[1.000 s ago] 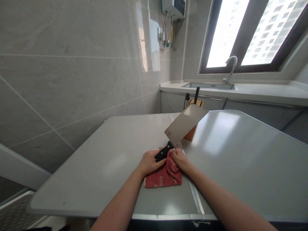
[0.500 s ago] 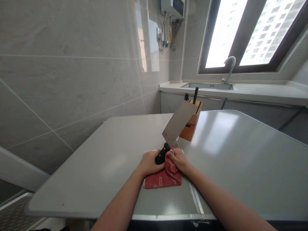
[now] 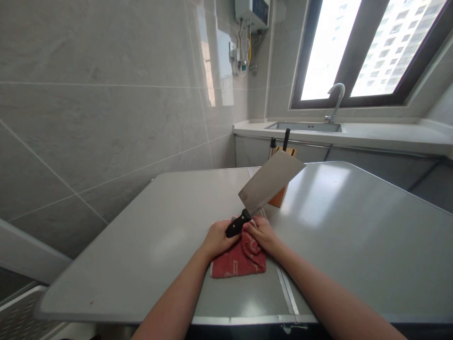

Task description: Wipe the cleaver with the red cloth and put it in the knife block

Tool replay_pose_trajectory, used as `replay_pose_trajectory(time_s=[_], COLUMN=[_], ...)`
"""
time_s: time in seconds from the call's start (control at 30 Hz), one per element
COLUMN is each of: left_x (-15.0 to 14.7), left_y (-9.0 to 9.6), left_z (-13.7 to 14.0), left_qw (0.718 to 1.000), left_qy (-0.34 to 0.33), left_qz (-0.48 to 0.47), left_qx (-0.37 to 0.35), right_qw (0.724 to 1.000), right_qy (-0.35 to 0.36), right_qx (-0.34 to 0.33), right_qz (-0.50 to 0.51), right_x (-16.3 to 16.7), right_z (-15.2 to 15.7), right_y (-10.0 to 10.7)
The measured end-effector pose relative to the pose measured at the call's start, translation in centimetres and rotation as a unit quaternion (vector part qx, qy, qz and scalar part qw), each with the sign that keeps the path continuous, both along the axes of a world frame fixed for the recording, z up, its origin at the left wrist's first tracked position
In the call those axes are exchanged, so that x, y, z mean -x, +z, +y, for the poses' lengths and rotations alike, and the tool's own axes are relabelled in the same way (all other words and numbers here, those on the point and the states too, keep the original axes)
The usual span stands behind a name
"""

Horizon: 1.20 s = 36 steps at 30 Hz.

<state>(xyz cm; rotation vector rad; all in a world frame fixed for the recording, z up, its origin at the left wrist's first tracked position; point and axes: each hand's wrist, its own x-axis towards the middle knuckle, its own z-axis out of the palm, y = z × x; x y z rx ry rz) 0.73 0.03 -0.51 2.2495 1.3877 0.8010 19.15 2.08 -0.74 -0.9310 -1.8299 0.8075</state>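
Note:
A cleaver [image 3: 272, 181] with a broad steel blade and a black riveted handle is held above the table, its blade slanting up to the right. My left hand [image 3: 218, 240] is closed around the handle. Bunched in my right hand [image 3: 262, 232] is part of a red towel [image 3: 236, 262] with pale markings, close to where handle and blade meet. The rest of the towel hangs or lies below both hands. Behind the blade stands a wooden knife block [image 3: 278, 198] with black handles sticking out, partly hidden by the cleaver.
A grey-white table [image 3: 170, 212] with a metal seam spreads around my hands. Beyond it runs a counter [image 3: 382, 132] with a sink [image 3: 304, 126] and a faucet [image 3: 338, 101] below a window. A tiled wall [image 3: 123, 123] rises on the left. A white perforated rack [image 3: 21, 311] sits low at left.
The cleaver's blade has tilted further to the right and now covers more of the knife block. Both hands keep nearly the same place, and the towel stays in my right hand.

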Motion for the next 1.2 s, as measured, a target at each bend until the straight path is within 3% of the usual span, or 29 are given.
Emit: replay_pose_trajectory(time_s=[0.47,0.73,1.0,1.2], left_x=[0.2,0.5,0.6,0.4], left_y=[-0.2,-0.7,-0.8,-0.5], left_z=[0.4,0.8,0.8,0.7], left_qw=[0.997,0.99,0.99,0.995], left_qy=[0.015,0.075,0.12,0.098], left_qz=[-0.078,-0.12,-0.063,-0.025], left_qx=[0.006,-0.007,-0.037,-0.006], right_qw=[0.984,0.912,0.841,0.857], right_qy=[-0.023,-0.036,0.034,0.158], right_qx=[0.128,0.283,0.35,0.338], right_qz=[0.125,0.294,0.412,0.356], right_x=[0.4,0.5,0.7,0.1], right_z=[-0.4,-0.2,-0.6,-0.9], right_y=[0.8,0.5,1.5,1.7])
